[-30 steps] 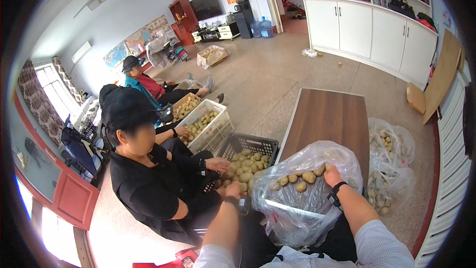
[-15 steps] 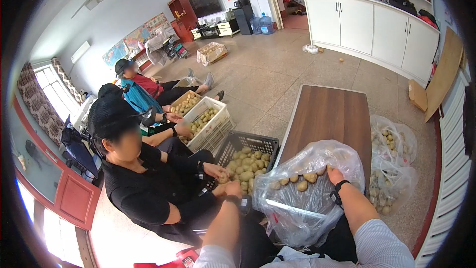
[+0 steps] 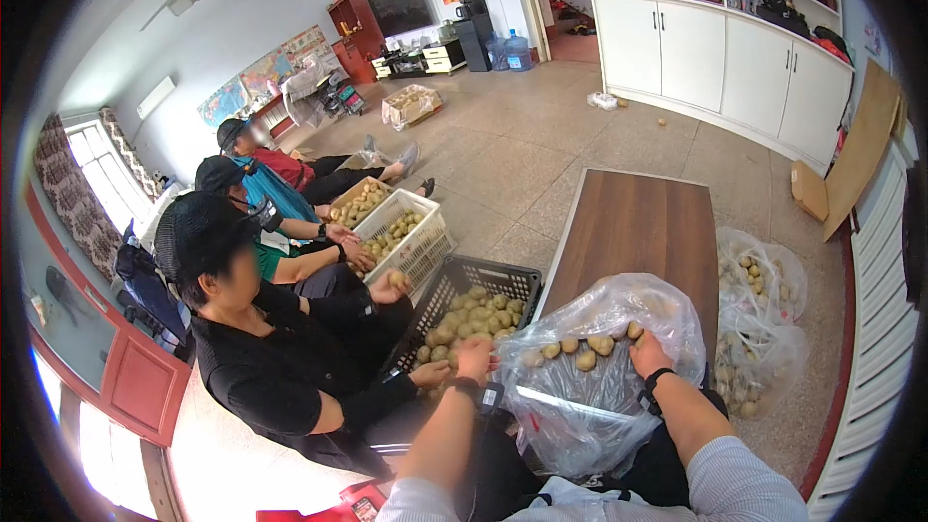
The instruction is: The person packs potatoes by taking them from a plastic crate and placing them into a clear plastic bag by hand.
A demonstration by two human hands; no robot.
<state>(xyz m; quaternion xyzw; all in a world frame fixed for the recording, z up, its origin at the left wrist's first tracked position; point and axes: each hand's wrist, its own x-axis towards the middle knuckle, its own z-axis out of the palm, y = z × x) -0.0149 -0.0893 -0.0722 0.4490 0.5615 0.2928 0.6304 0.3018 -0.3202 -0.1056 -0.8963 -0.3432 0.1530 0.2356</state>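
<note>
My left hand point(image 3: 475, 359) is between the dark crate point(image 3: 527, 282) and the clear plastic bag point(image 3: 667, 302), close to the bag's left edge. Its fingers are curled, and what they hold is hidden. My right hand point(image 3: 650, 356) is closed on the bag's right side, just below a potato point(image 3: 634, 330). A short row of potatoes point(image 3: 600, 344) lies in the bag, beside the wooden tabletop point(image 3: 628, 232). More potatoes point(image 3: 476, 315) fill the crate. A person in black point(image 3: 261, 353) sits at my left, one hand point(image 3: 391, 287) raised with a potato and the other low at the crate.
Two more people sit farther left, by a white crate point(image 3: 440, 237) and a box of potatoes point(image 3: 362, 201). Clear bags of potatoes point(image 3: 759, 358) stand on the floor at right. White cabinets point(image 3: 677, 48) line the back; cardboard point(image 3: 860, 155) leans at the right wall.
My left hand has moved right, from over the crate toward the bag. My right hand has dropped slightly. The person in black has lifted a potato away from the crate.
</note>
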